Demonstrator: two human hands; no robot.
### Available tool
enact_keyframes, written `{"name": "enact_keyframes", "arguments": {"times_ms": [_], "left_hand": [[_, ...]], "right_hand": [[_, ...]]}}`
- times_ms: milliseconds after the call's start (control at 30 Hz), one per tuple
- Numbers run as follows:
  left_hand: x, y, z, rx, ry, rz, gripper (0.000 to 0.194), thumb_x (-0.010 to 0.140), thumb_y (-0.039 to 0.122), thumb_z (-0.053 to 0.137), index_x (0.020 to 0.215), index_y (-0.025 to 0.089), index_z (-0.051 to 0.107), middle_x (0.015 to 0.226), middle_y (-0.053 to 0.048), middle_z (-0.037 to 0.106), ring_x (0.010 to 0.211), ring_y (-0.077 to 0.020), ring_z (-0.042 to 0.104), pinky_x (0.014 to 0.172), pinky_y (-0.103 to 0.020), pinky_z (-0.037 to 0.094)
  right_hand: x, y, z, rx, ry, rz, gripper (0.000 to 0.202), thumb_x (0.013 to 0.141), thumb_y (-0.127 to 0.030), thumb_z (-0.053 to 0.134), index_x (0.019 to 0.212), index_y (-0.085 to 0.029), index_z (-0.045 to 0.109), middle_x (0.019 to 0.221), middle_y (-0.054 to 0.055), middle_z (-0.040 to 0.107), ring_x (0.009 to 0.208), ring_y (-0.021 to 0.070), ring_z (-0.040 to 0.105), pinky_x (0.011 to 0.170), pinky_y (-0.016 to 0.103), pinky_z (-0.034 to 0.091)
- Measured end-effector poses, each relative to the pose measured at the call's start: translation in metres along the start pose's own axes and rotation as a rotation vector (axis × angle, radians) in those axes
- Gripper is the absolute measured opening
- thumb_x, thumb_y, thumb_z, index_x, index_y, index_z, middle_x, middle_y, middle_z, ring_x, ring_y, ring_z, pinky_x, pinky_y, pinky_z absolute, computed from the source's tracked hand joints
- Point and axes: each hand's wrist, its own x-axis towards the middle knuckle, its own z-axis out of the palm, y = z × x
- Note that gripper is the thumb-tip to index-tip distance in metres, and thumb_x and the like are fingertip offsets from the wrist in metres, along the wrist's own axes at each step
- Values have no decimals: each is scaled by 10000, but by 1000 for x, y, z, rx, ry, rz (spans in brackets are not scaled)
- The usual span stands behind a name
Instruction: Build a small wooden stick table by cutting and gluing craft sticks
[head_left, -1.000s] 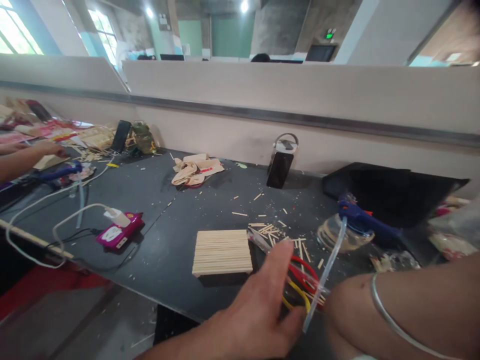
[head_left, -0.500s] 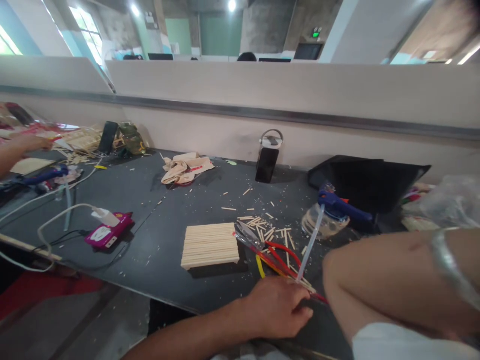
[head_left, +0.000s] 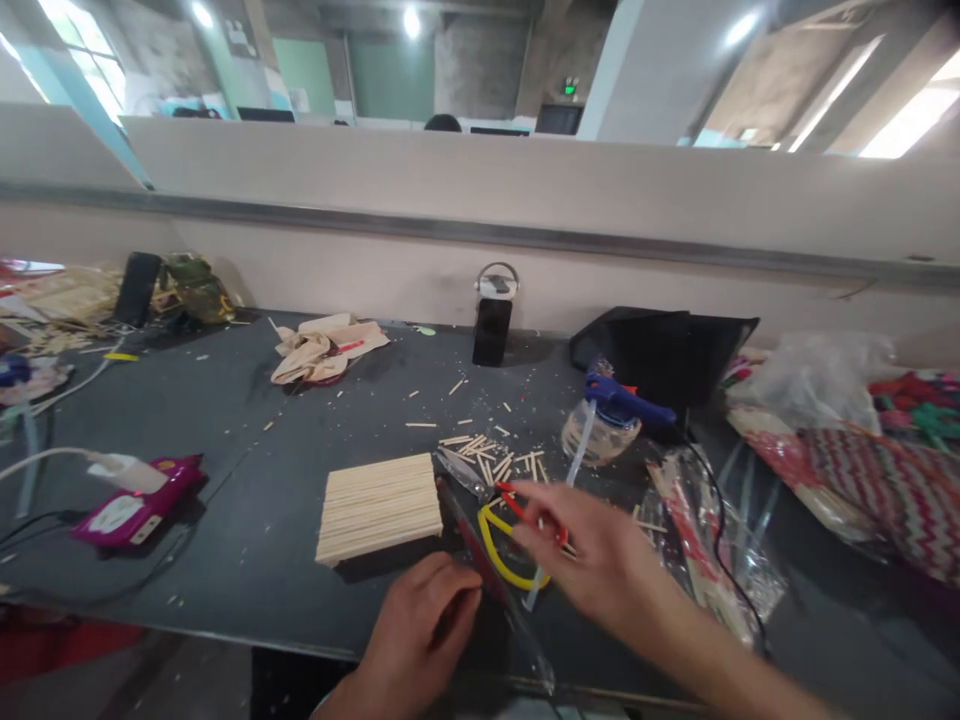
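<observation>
My left hand point(head_left: 424, 630) is at the table's front edge, fingers curled; what they hold, if anything, is hidden. A long dark-red strip with clear plastic point(head_left: 487, 575) lies close beside its fingertips. My right hand point(head_left: 589, 545) has its thumb and fingers closed around the red handles of grey-headed pliers point(head_left: 466, 472), which lie low over the table. Under that hand curves a yellow loop-shaped handle point(head_left: 495, 550). A flat block of pale wooden sticks point(head_left: 380, 505), laid side by side, rests left of the pliers. Several short cut stick pieces point(head_left: 480, 450) are scattered behind the tools.
A blue glue gun point(head_left: 630, 402) rests on a clear jar point(head_left: 596, 435), its glue stick pointing down. Plastic packets point(head_left: 705, 540) and a cable lie to the right. A phone point(head_left: 492, 332) stands at the back; a magenta power strip point(head_left: 139, 500) is at left, near a crumpled cloth point(head_left: 326, 348).
My left hand has moved left from the tools toward the stick block. My right hand has come in onto the red handles. The view has swung to the right.
</observation>
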Motion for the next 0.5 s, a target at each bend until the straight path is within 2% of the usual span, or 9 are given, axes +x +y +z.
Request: {"name": "enact_keyframes", "arguments": {"times_ms": [100, 200, 300, 400, 500], "left_hand": [[-9, -7, 3, 57, 11, 35, 149, 885, 105, 482, 908, 188, 604, 732, -35, 611, 643, -144, 572, 568, -219, 439], [-13, -10, 7, 102, -13, 62, 166, 869, 85, 477, 912, 189, 599, 741, -43, 627, 672, -161, 586, 600, -240, 470], [-13, -11, 9, 112, -10, 89, 175, 862, 75, 482, 931, 190, 594, 730, -41, 628, 667, -161, 586, 594, -240, 475], [-16, -14, 5, 83, 22, 144, 180, 861, 72, 499, 958, 198, 585, 705, -26, 624, 633, -145, 575, 566, -220, 467], [-21, -17, -3, 62, 73, 151, 209, 860, 66, 519, 1005, 204, 578, 711, -15, 633, 625, -130, 584, 577, -204, 479]], "right_hand": [[-32, -1, 46, -104, -126, -24, 404, 879, -320, 579, 1240, -139, 558, 958, 108, 720, 805, 225, 695, 670, 315, 585], [-57, -4, 77, -205, -177, -53, 352, 791, -128, 615, 1142, -157, 612, 893, 89, 714, 784, 246, 685, 648, 330, 582], [-65, -4, 78, -101, -135, -52, 297, 794, -19, 509, 1017, -175, 629, 829, 65, 690, 749, 210, 668, 651, 296, 567], [-63, -1, 65, 57, -14, -36, 284, 840, -23, 437, 1006, -187, 599, 803, 50, 663, 741, 181, 653, 664, 274, 553], [-60, 4, 54, 43, 83, -48, 287, 841, -27, 435, 1016, -194, 590, 797, 46, 660, 727, 178, 649, 662, 276, 549]]}}
